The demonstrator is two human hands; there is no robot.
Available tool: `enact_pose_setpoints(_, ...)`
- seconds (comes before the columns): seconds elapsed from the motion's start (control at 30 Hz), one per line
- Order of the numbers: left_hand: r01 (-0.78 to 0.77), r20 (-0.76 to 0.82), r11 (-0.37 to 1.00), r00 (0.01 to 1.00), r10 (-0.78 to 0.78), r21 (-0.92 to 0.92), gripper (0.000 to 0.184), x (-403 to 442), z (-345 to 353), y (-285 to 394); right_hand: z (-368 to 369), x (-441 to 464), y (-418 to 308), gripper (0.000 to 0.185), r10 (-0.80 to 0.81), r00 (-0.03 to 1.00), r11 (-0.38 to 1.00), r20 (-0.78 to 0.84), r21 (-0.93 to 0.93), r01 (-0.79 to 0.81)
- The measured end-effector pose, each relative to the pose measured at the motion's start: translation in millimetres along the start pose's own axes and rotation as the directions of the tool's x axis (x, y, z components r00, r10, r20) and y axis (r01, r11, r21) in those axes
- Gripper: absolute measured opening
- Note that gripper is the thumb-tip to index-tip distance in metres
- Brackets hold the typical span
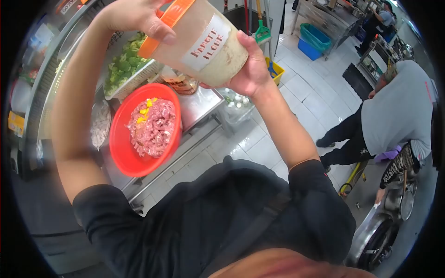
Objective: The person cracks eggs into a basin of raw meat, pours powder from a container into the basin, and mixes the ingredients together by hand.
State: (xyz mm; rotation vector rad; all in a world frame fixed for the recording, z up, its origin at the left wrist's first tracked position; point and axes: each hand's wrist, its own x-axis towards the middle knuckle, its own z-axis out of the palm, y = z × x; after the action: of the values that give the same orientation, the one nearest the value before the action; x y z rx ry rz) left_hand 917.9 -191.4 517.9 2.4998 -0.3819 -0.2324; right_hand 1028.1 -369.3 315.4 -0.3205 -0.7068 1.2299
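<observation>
A clear plastic tub (218,55) of pale powder is held up, tilted, over the table's edge. Its hand-lettered label (207,42) seems to read "Kamote Flour". My left hand (134,21) grips the tub's orange lid (172,16), thumb on the rim. Around the base, my right hand (252,67) supports the tub from the side and below. Beneath them stands a red bowl (121,155) of raw chopped meat (155,129) with several yellow pieces (144,111) on top. The lid appears to be on the tub.
A white basket (121,90) of cut green vegetables, a jar (181,83) and a metal bowl (100,123) of pale pieces crowd the steel table (204,99). A bag of white round items (237,101) sits beside it. A person in grey (396,106) bends at right near pots (394,201).
</observation>
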Motion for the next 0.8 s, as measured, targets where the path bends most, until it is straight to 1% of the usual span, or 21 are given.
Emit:
enact_pose_setpoints(0.03,0.042,0.043,0.999,0.998,-0.042,-0.009,0.129,5.7,12.4,3.7,1.1,-15.8,-0.9,0.077,0.049,0.998,0.998,-0.038,0.045,-0.047)
enact_pose_setpoints(0.07,0.028,0.001,0.972,1.0,-0.028,-0.235,0.116,11.3,32.5,2.3,-1.1,-29.9,-2.1,0.074,0.063,0.996,0.996,-0.063,0.072,-0.058)
enact_pose_setpoints(0.1,0.033,0.001,0.97,0.999,-0.034,-0.242,0.116,15.2,44.8,1.3,-3.4,-42.2,-3.6,0.074,0.07,0.995,0.995,-0.065,0.078,-0.065)
enact_pose_setpoints(0.17,0.152,-0.096,0.957,0.979,-0.18,-0.247,0.103,22.2,65.7,9.4,-12.8,-65.0,-2.7,0.072,-0.036,0.99,0.998,-0.134,-0.065,0.027)
enact_pose_setpoints(0.2,0.192,-0.168,0.954,0.958,-0.234,-0.232,0.09,24.9,78.9,13.5,-23.3,-74.5,-1.0,0.071,-0.047,0.986,0.998,-0.159,-0.051,0.039)
enact_pose_setpoints(0.23,0.204,-0.161,0.949,0.956,-0.246,-0.239,0.09,28.5,87.4,15.2,-30.8,-84.5,1.2,0.071,-0.039,0.986,0.999,-0.163,-0.038,0.033)
enact_pose_setpoints(0.3,0.244,-0.201,0.848,0.906,-0.372,-0.472,0.083,29.6,104.5,5.2,-43.3,-103.2,12.2,0.076,-0.101,0.983,0.994,-0.153,-0.057,0.093)
enact_pose_setpoints(0.33,0.115,-0.256,0.764,0.902,-0.348,-0.635,0.075,28.6,112.6,0.6,-50.1,-111.7,19.8,0.076,-0.081,0.984,0.996,-0.157,-0.041,0.076)
enact_pose_setpoints(0.37,0.113,-0.243,0.67,0.878,-0.414,-0.734,0.065,21.2,111.8,-1.2,-56.2,-117.9,26.8,0.08,-0.125,0.983,0.992,-0.132,-0.041,0.12)
enact_pose_setpoints(0.4,0.042,-0.269,0.603,0.868,-0.416,-0.797,0.061,10.8,111.2,-2.9,-60.7,-121.2,32.1,0.085,-0.165,0.981,0.986,-0.1,-0.042,0.161)
enact_pose_setpoints(0.43,-0.036,-0.303,0.534,0.854,-0.422,-0.845,0.056,0.5,113.9,1.8,-64.5,-124.3,37.6,0.085,-0.137,0.987,0.99,-0.087,-0.03,0.135)
enact_pose_setpoints(0.47,-0.038,-0.317,0.53,0.836,-0.447,-0.847,0.056,-11.8,122.1,6.6,-66.8,-128.2,44.0,0.087,-0.157,0.985,0.982,-0.07,0.092,0.163)
enact_pose_setpoints(0.5,-0.181,-0.394,0.45,0.807,-0.441,-0.874,0.048,-25.5,132.0,12.5,-67.3,-129.8,48.3,0.089,-0.181,0.982,0.958,-0.055,0.214,0.188)
enact_pose_setpoints(0.53,-0.323,-0.468,0.366,0.768,-0.438,-0.873,0.04,-40.6,143.1,17.4,-60.2,-135.2,49.7,0.095,-0.146,0.988,0.963,-0.055,0.219,0.155)
enact_pose_setpoints(0.57,-0.328,-0.477,0.37,0.754,-0.453,-0.869,0.04,-62.8,159.2,12.8,-65.4,-140.3,57.7,0.095,-0.129,0.991,0.964,-0.044,0.228,0.135)
enact_pose_setpoints(0.63,-0.543,-0.669,0.391,0.611,-0.422,-0.743,0.066,-112.2,203.5,-12.9,-82.7,-145.1,73.7,0.099,-0.146,0.982,0.96,-0.121,0.224,0.171)
enact_pose_setpoints(0.7,-0.649,-0.788,0.474,0.354,-0.504,-0.595,0.087,-147.9,257.9,-21.4,-80.5,-145.0,80.9,0.099,-0.131,0.984,0.961,-0.117,0.23,0.156)
enact_pose_setpoints(0.77,-0.793,-0.823,0.331,0.34,-0.455,-0.511,0.093,-189.4,306.6,-30.9,-82.6,-134.5,93.0,0.099,-0.088,0.996,0.994,-0.016,0.063,0.089)
enact_pose_setpoints(0.8,-0.795,-0.804,0.39,0.194,-0.563,-0.465,0.099,-214.2,330.7,-41.6,-73.6,-124.5,103.4,0.098,-0.029,0.997,0.991,-0.066,0.129,0.037)
